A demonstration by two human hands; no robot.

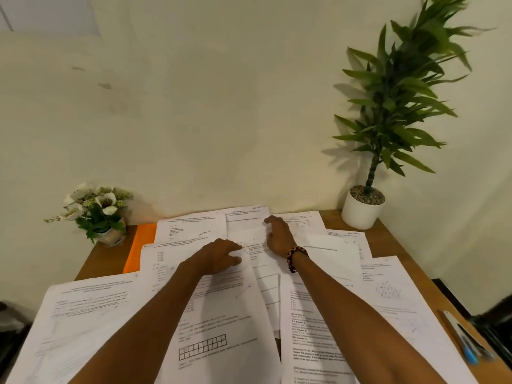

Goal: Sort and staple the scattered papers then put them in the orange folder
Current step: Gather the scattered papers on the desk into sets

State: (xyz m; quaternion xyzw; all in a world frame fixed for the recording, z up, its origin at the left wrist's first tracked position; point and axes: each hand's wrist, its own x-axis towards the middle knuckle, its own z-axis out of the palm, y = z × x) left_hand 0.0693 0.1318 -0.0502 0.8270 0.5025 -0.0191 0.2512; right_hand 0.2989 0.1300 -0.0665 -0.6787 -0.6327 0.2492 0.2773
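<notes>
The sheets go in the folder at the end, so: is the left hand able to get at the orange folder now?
Probably only in part. The orange folder lies far left of the left hand, its left strip bare, but papers overlap its right side.

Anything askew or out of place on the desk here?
Yes. The papers lie fanned and overlapping at different angles across the table, none squared up. The orange folder is mostly buried under sheets at the back left. A stapler lies at the right edge of the table. Both hands rest on sheets. Nothing looks torn or spilled.

Bare forearms; beaded bracelet (297,257) on right wrist
</notes>
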